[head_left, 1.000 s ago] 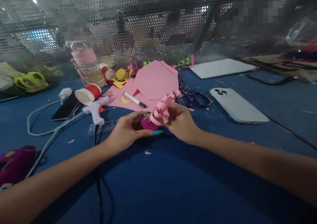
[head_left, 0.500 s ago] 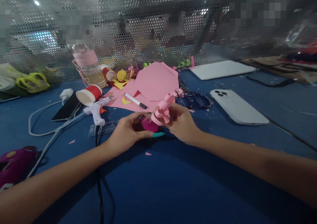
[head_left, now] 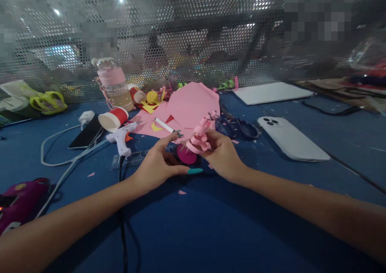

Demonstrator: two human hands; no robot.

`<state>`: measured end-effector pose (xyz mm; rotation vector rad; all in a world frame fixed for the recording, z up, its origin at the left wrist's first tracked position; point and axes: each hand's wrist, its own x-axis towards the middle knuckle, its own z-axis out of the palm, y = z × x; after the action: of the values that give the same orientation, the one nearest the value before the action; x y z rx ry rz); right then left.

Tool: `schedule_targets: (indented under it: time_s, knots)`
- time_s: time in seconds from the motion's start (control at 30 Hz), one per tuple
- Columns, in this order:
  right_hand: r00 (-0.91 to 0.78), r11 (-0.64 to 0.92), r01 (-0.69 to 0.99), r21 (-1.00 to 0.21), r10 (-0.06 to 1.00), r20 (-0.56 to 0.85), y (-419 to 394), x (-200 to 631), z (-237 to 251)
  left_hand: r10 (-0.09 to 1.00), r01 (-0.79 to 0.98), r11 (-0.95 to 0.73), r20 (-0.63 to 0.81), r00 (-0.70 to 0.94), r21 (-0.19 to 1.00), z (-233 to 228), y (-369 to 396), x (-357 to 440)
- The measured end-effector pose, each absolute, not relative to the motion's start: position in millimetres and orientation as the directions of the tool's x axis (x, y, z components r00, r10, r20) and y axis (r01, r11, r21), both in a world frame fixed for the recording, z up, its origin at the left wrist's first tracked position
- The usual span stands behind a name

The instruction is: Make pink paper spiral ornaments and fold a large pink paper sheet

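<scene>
My right hand [head_left: 224, 154] is closed on a curled pink paper strip craft [head_left: 199, 138], its loops standing up and leaning right. Just below and left of the loops is a round magenta disc [head_left: 186, 155]; whether the two are joined I cannot tell. Around the disc's left side, my left hand [head_left: 159, 156] has its thumb and index finger spread apart, and its other fingers are partly hidden. A long teal nail tips the thumb, below the disc. Beneath the left hand lies a clear ruler [head_left: 129, 159].
Left of my hands lie a white glue gun [head_left: 122, 140] with a black cord, a red paper cup [head_left: 113, 119] and a black phone [head_left: 86, 134]. Pink paper [head_left: 193, 104], a marker [head_left: 164, 125] and blue-handled scissors [head_left: 245, 128] lie ahead. A white phone [head_left: 292, 138] rests at right.
My left index finger has lifted away from the magenta disc, widening the gap to the thumb. My right hand still holds the pink paper craft. The whole view has shifted slightly.
</scene>
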<state>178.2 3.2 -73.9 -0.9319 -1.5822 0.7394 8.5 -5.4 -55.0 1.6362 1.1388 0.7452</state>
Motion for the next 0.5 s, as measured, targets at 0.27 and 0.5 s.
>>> schedule_targets:
  time_s: [0.27,0.5]
  knots:
    - [-0.184,0.489,0.313,-0.814,0.872,0.453,4.7,179.9,-74.6,0.924,0.337,-0.28,0.157,0.349,0.899,-52.1,-8.9,6.8]
    - [-0.214,0.457,0.326,-0.828,0.889,0.406,3.4,173.7,-68.0,0.908,0.279,-0.25,0.125,0.4,0.927,-47.4,-12.2,5.9]
